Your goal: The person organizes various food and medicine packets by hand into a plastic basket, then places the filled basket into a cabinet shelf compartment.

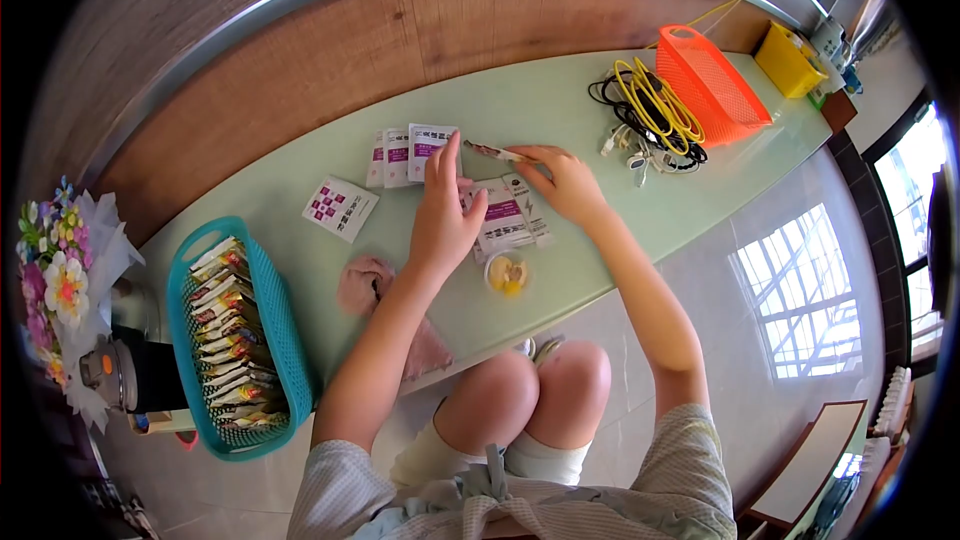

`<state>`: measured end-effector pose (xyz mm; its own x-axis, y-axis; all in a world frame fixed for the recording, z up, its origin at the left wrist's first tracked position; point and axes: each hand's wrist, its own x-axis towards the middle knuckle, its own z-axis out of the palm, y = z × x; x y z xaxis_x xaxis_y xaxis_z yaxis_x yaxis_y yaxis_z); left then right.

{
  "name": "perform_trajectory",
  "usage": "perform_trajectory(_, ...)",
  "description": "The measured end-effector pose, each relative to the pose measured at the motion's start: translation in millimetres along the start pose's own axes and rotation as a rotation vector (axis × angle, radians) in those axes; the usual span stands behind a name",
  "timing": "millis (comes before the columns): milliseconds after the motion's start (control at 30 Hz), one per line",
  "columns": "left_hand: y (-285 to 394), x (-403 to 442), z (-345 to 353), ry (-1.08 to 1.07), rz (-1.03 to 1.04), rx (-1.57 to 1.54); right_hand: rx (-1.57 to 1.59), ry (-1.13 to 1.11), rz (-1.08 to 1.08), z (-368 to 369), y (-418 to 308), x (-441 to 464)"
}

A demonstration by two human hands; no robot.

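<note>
My right hand [565, 183] pinches one end of a slim packet [492, 151], seen nearly edge-on, above the table. To its left is my left hand [445, 218], fingers stretched and thumb apart, with nothing visible in it. Beyond the left hand several white-and-purple sachets [397, 155] lie overlapping. Between and below the hands are more sachets [503, 212], partly covered by the left hand. A single sachet [340, 206] lies flat farther left. Close to the near edge stands a small clear cup [507, 273] with yellowish contents.
A teal basket [287, 340] full of packets stands at the left, beside a flower bouquet [68, 290]. A pink cloth [428, 348] lies partly under my left forearm. Coiled cables [655, 105], an orange basket [705, 80] and a yellow bin [788, 62] occupy the right end.
</note>
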<state>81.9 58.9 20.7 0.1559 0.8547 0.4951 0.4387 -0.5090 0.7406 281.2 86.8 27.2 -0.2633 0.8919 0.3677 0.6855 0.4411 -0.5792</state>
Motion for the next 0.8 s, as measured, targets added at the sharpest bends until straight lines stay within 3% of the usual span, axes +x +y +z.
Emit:
perform_trajectory(200,9.4,7.7,-8.5,-0.005,-0.086,-0.16,0.464,0.045,0.104,-3.1,-12.6,-32.6)
perform_trajectory(333,33.2,0.7,-17.3,0.012,-0.113,-0.284,0.523,0.024,0.238,-24.8,-37.6,-45.2)
perform_trajectory(567,75.1,-39.5,-52.1,-0.064,-0.184,-0.337,0.899,0.089,0.137,-38.2,-76.7,-62.6)
perform_trajectory(667,91.2,-61.8,-71.7,0.006,-0.166,-0.262,0.666,-0.003,0.075,-38.5,-74.2,-70.4)
perform_trajectory(800,99.6,-88.7,-101.8,0.052,-0.029,-0.082,0.663,-0.02,0.025,-32.2,-105.1,-72.8)
